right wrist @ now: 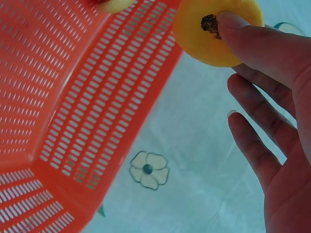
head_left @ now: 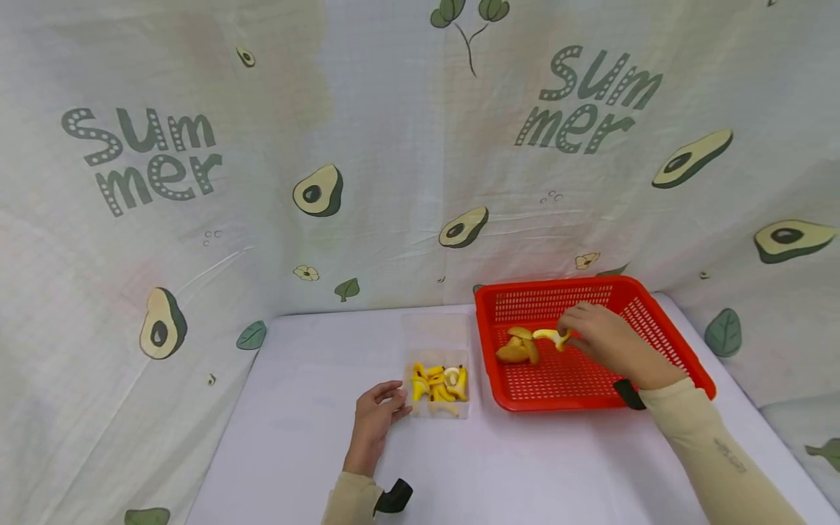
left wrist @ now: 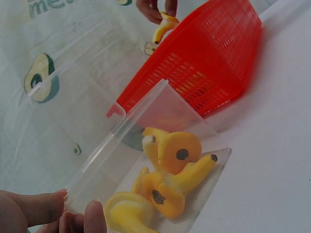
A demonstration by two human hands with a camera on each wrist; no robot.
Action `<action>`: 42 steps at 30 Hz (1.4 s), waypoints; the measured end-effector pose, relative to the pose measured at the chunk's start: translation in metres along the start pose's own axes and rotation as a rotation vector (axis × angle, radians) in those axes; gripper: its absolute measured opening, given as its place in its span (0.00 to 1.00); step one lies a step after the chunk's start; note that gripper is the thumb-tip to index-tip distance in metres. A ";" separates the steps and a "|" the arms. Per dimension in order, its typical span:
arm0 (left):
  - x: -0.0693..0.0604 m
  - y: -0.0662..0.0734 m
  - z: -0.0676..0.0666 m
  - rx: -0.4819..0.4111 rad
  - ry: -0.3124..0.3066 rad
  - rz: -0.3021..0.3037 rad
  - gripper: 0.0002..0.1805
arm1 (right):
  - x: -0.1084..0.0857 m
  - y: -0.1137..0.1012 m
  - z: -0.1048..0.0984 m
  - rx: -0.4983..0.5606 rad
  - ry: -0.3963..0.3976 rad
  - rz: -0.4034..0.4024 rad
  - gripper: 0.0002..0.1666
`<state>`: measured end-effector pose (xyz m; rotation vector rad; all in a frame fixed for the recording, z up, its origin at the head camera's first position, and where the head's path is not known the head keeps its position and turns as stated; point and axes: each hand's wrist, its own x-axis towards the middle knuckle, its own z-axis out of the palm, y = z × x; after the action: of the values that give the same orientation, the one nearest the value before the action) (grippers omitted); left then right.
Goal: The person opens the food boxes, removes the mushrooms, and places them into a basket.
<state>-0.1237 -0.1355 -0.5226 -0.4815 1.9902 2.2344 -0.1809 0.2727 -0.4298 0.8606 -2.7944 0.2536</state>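
I record, by remote view, a white desk [head_left: 315,364] bearing a red slotted basket [head_left: 590,403] and, just left of it, a clear box [head_left: 420,357], whose near left edge the left grip [head_left: 377,413] holds. The right grip [head_left: 605,339], above the basket, pinches a yellow mushroom-shaped piece [head_left: 546,335] between thumb and fingers. I judge one relation decisive: the piece lies left of the right fingertips, long axis roughly sideways, with the box farther left, nearer the left grip.

Gap between box [head_left: 453,357] and basket [head_left: 577,386]
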 end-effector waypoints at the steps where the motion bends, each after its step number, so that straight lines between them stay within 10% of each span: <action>1: 0.000 0.000 0.000 0.004 0.001 0.001 0.19 | 0.001 0.002 0.000 0.004 -0.007 0.003 0.19; 35: 0.001 -0.004 -0.002 -0.003 0.009 -0.003 0.18 | 0.018 0.048 0.046 0.077 -0.320 -0.055 0.13; 42: 0.001 -0.002 0.000 0.003 0.010 0.000 0.19 | 0.019 0.037 0.036 0.051 -0.283 -0.046 0.14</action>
<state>-0.1239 -0.1348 -0.5249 -0.4934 1.9979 2.2337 -0.2228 0.2840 -0.4639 1.0455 -3.0331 0.2112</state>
